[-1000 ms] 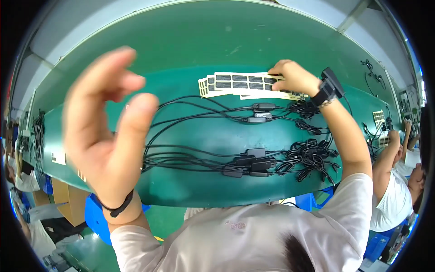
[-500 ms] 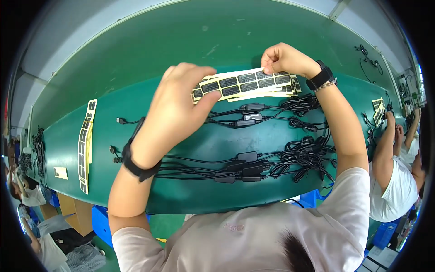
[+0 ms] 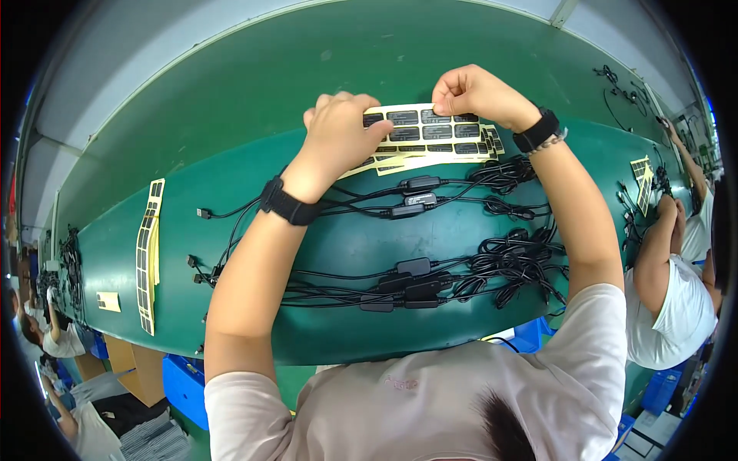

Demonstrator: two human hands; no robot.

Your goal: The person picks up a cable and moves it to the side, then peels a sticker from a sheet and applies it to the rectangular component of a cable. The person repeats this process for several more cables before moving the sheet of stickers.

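Note:
A pale yellow label sheet (image 3: pixel 421 133) with rows of black labels is held raised and tilted above the far side of the green table. At its left end, the thumb of my left hand (image 3: pixel 338 137) lies over the front and the fingers go behind. My right hand (image 3: pixel 477 96) pinches the upper edge with thumb and forefinger; whether a label is between them is too small to tell. Behind and below lie more label sheets (image 3: pixel 492 140). Nearer me, two black cables with small boxes (image 3: pixel 415 201) lie side by side, one box bearing a pale-printed label.
Several more black cables (image 3: pixel 407 288) lie in a bundle nearer the table edge, coiled at their right ends. On the left rest a long strip of label sheets (image 3: pixel 144 257) and a small label piece (image 3: pixel 108 301). Co-workers (image 3: pixel 670 292) sit at the right; blue bins (image 3: pixel 184 388) stand below.
My left hand has moved right along the sheet and now grips its left end. The sheet has come upright and more level. My right hand has shifted slightly left and up.

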